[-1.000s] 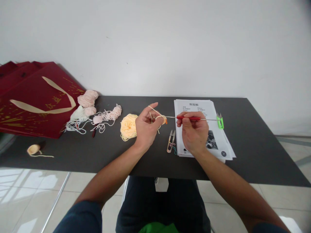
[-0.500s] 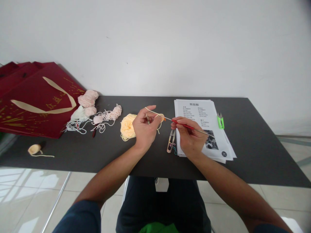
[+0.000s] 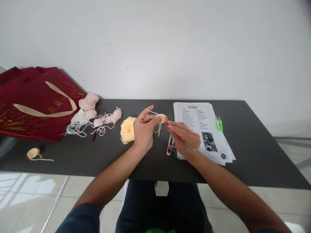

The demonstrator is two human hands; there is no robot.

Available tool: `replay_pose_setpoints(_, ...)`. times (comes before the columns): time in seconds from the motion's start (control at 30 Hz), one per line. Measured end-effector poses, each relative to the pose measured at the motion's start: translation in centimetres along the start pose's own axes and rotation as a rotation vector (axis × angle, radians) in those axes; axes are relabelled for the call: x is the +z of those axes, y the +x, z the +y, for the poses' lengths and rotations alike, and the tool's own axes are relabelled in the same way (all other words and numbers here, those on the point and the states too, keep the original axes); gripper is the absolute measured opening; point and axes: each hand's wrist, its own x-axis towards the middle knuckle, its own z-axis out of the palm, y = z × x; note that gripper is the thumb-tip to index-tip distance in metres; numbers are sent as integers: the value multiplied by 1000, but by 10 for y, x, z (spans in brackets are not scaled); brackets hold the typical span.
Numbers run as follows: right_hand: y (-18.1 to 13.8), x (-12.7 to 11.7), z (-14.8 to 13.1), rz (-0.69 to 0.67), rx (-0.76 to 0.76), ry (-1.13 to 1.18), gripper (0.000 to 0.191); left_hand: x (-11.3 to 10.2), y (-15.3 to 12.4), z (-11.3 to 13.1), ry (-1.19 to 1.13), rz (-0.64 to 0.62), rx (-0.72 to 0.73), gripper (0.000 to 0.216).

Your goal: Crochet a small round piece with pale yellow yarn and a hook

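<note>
Between finger and thumb, my left hand [image 3: 144, 129] pinches a small pale-yellow crochet piece [image 3: 160, 118], and a strand of yarn runs over its raised index finger. A small orange item, perhaps a stitch marker [image 3: 166, 119], sits at the piece's right edge. My right hand [image 3: 186, 137] grips a red-handled crochet hook [image 3: 180, 137] like a pencil, its tip close against the piece and partly hidden. Just left of my left hand lies a ball of yellow yarn [image 3: 127, 129]. Thread snips [image 3: 169, 145] rest under my right hand's near side.
Printed sheets [image 3: 194, 113] are stacked on the dark table [image 3: 252, 155], with green snips [image 3: 219, 123] at their right edge. Dark red gift bags [image 3: 39, 103] and pink yarn [image 3: 88, 102] stand at the left. A small cream crocheted cup [image 3: 33, 152] lies near the left front.
My right hand has moved left and turned, bringing the hook from an outstretched slant to close against the crochet piece. My left hand stays nearly in place, still pinching the piece.
</note>
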Motion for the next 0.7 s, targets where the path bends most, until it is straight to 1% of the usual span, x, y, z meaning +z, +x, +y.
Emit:
replay_pose_setpoints(0.07,0,1,0,2,11,16,49,0,1,3,-86,-45,-84,51)
replay_pose_setpoints(0.1,0,1,0,0,44,39,47,0,2,4,-121,-68,-121,52)
replay_pose_setpoints(0.17,1,2,-1,19,164,117,38,-2,4,5,-172,-110,-170,52)
replay_pose_setpoints(0.27,6,4,-1,109,385,274,24,-4,7,6,-183,-149,-197,56)
replay_pose_setpoints(0.33,12,3,0,159,477,375,16,-5,8,6,-140,-160,-198,62)
replay_pose_setpoints(0.37,15,2,1,167,497,414,13,-5,8,6,-100,-161,-192,66)
replay_pose_setpoints(0.43,20,-2,3,153,481,438,8,-6,8,6,-1,-160,-167,75)
replay_pose_setpoints(0.53,25,-9,4,117,356,327,8,-6,8,6,137,-149,-120,81)
replay_pose_setpoints(0.63,23,-13,3,58,220,169,11,-8,8,4,220,-105,-81,79)
replay_pose_setpoints(0.7,22,-13,1,32,168,105,13,-8,8,3,252,-79,-29,74)
